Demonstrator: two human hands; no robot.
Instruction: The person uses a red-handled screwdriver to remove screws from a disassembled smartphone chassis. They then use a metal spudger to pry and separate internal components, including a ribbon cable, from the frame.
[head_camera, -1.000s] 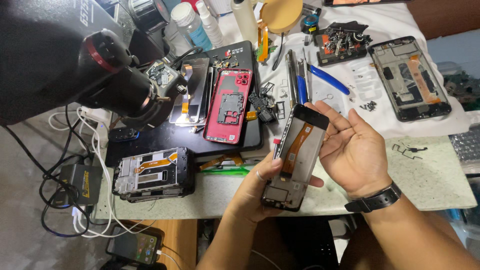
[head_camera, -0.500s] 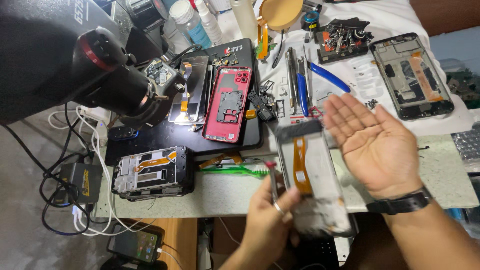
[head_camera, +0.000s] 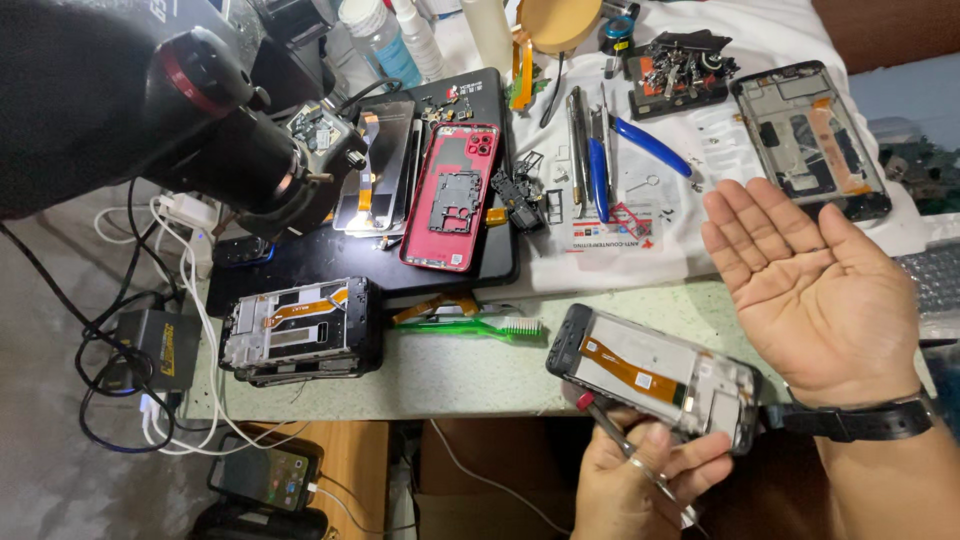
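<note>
In my left hand (head_camera: 640, 480) I see a black phone frame (head_camera: 655, 375) with an orange ribbon (head_camera: 628, 368). Just beyond it lies a green toothbrush (head_camera: 470, 326); farther off, a red phone back (head_camera: 452, 197) and blue-handled pliers (head_camera: 650, 147).

Opened phone frame (head_camera: 655, 375), black-edged, orange flex cable across its bare inside, lying nearly flat over bench (head_camera: 470, 370) edge, gripped with thin tweezers (head_camera: 625, 450).

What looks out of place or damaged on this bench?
The green toothbrush lies among stripped phone parts. The opened phone frame in the left hand shows a bare orange ribbon cable. The right hand is empty, palm up.
</note>
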